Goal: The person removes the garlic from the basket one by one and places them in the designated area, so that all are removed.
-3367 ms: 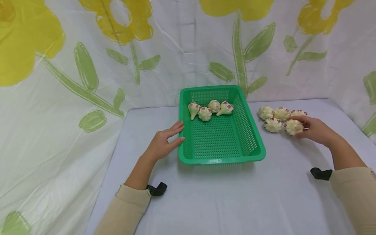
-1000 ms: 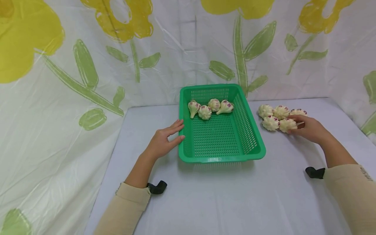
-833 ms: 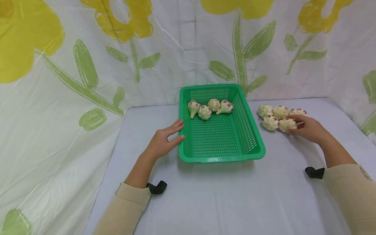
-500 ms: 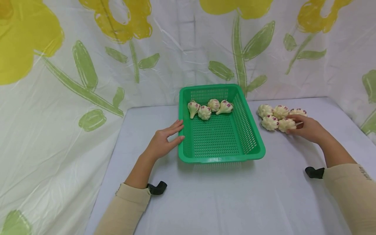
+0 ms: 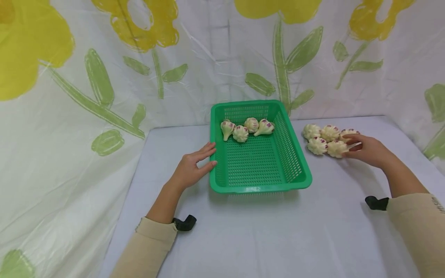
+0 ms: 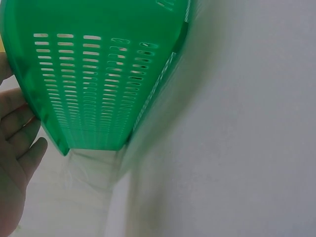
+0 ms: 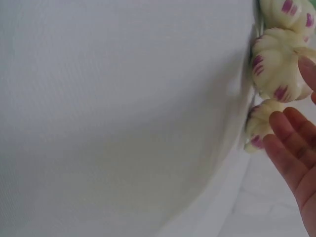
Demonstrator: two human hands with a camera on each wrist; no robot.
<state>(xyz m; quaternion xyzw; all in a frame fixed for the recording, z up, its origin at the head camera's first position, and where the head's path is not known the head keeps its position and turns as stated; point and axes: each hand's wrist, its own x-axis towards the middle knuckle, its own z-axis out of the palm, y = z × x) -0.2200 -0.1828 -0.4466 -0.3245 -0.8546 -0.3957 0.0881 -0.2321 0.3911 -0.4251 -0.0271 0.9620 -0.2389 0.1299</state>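
In the head view my left hand (image 5: 190, 168) rests its straight fingers on the left rim of a green plastic basket (image 5: 257, 189). The left wrist view shows those fingers (image 6: 19, 118) along the basket's outer side. My right hand (image 5: 368, 150) is spread beside a garlic bulb (image 5: 337, 148), the front right one of a cluster on the table. In the right wrist view the thumb (image 7: 308, 71) overlaps this garlic bulb (image 7: 279, 64) near its stem, and the fingers stand apart from it; whether the thumb touches it I cannot tell.
Several garlic bulbs (image 5: 240, 133) lie at the back inside the basket. Other bulbs (image 5: 317, 146) sit close together right of it on the white-covered table (image 5: 264, 235). A flower-printed curtain (image 5: 194, 88) hangs behind.
The right hand, holding the front right garlic bulb, moved it left against its neighbour. Since half a second ago the hand has loosened and drawn slightly right. The left hand stayed put.
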